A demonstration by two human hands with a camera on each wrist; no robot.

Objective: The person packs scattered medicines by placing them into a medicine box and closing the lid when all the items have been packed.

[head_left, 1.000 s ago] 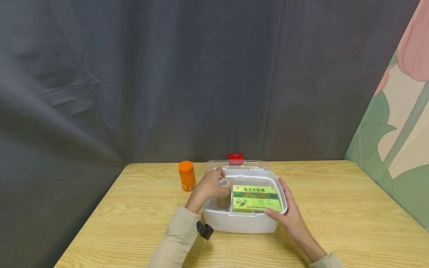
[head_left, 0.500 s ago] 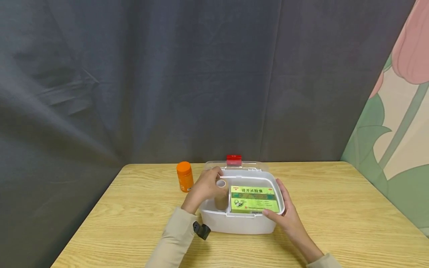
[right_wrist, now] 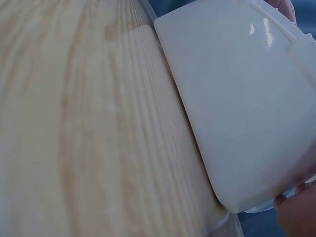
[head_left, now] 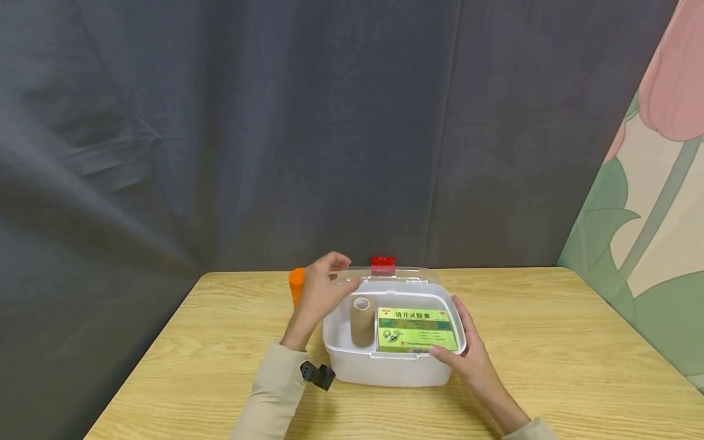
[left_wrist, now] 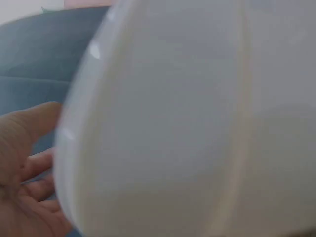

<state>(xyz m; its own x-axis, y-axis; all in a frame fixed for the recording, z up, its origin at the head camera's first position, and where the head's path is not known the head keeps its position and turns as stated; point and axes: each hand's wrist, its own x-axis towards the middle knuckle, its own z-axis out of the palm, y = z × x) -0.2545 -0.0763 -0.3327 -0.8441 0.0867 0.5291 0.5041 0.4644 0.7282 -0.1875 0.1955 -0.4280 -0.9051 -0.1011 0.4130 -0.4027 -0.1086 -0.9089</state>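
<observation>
A white plastic storage box (head_left: pixel 387 370) stands on the table with its clear lid (head_left: pixel 412 275) swung back. My right hand (head_left: pixel 472 349) holds the box's right end, thumb over the front rim and fingers along the side wall. Upright in the left compartment is a tan bandage-like roll (head_left: pixel 362 327) with a white core. The right compartment has a green medicine carton (head_left: pixel 415 331) lying flat. Over the box's back left corner, my left hand (head_left: pixel 321 292) is raised with thumb and fingers spread and nothing between them. Its wrist view shows the fingers beside the pale box wall (left_wrist: pixel 163 113).
An orange bottle (head_left: pixel 296 286) stands behind my left hand and is partly hidden by it. The lid carries a red latch (head_left: pixel 382 264) near the wooden table's back edge. A dark curtain (head_left: pixel 330 134) hangs behind the table (head_left: pixel 192 366).
My left hand has let go of the tan roll and moved up and left, spreading its fingers. The roll stays upright in the box. My right hand keeps its hold.
</observation>
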